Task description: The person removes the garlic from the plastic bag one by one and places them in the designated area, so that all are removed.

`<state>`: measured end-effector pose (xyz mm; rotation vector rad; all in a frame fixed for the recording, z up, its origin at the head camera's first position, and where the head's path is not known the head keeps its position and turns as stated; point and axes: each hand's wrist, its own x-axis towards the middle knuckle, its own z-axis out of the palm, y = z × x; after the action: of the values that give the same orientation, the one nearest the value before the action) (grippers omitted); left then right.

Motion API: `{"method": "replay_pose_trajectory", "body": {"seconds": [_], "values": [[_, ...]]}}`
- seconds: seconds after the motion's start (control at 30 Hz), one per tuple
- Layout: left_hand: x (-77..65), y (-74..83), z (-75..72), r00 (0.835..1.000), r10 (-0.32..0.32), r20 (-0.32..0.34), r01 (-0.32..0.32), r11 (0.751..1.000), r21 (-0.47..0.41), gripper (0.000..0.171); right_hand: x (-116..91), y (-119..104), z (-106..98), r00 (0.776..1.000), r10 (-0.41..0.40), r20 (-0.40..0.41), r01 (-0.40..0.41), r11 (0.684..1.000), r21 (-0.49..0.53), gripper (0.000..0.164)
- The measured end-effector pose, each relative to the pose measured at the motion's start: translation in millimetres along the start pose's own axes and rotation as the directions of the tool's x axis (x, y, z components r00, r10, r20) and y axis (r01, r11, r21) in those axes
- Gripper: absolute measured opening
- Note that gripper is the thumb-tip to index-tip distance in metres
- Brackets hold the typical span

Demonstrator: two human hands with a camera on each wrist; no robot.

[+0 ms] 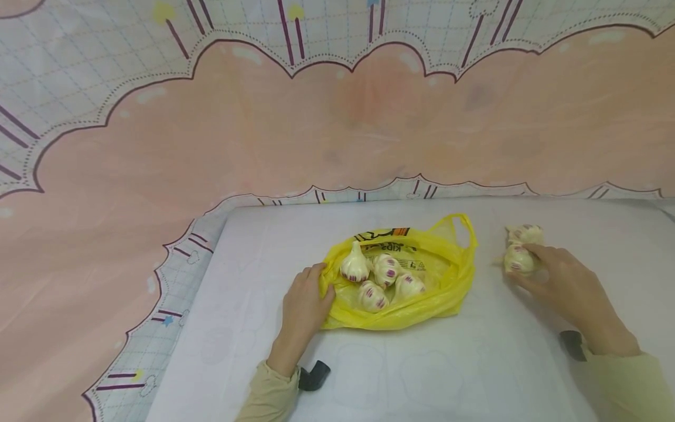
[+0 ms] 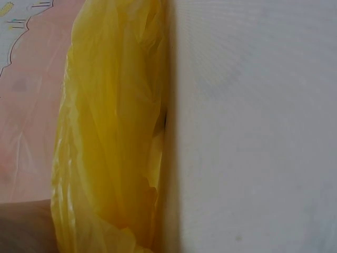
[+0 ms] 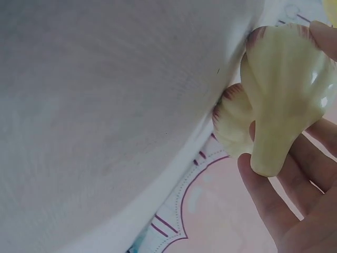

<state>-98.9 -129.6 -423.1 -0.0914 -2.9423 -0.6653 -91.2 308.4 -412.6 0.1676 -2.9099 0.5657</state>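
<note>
A yellow plastic bag (image 1: 453,293) lies with its mouth spread wide on the white table. Inside it sit several garlic bulbs (image 1: 355,265), pale with purple marks. My left hand (image 1: 304,302) grips the bag's left rim; yellow film (image 2: 110,126) fills much of the left wrist view, where most of that hand is hidden. Out to the right of the bag, my right hand (image 1: 564,281) holds one garlic bulb (image 3: 284,84) between thumb and fingers. Just behind it on the table is another garlic bulb (image 3: 231,124), partly covered by the held one.
The white tabletop (image 1: 401,375) runs around the bag. Behind it and along the left hangs a pink-and-white patterned cloth (image 1: 316,135). A looped bag handle (image 1: 466,225) stands up at the bag's right end. Black straps (image 1: 314,376) sit at both wrists.
</note>
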Motion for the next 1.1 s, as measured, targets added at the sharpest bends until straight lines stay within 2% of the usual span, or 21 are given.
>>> {"method": "replay_pose_trajectory", "body": {"seconds": [0.4,0.73,1.1], "values": [[-0.6,0.3,-0.4,1.000,-0.004,0.005,0.004,1.000,-0.002,0.043,0.2,3.3,-1.2,0.999,0.019,0.029,-0.020,1.000,0.011,0.071],[0.1,-0.5,0.6,1.000,-0.007,0.005,0.007,1.000,0.002,0.043,0.1,3.7,-1.8,1.000,-0.005,0.028,0.004,1.000,0.016,0.070],[0.4,-0.8,1.4,1.000,-0.002,-0.003,0.002,1.000,0.002,0.043,0.3,-2.0,-7.2,0.999,0.010,0.048,-0.009,1.000,-0.017,0.072]]}}
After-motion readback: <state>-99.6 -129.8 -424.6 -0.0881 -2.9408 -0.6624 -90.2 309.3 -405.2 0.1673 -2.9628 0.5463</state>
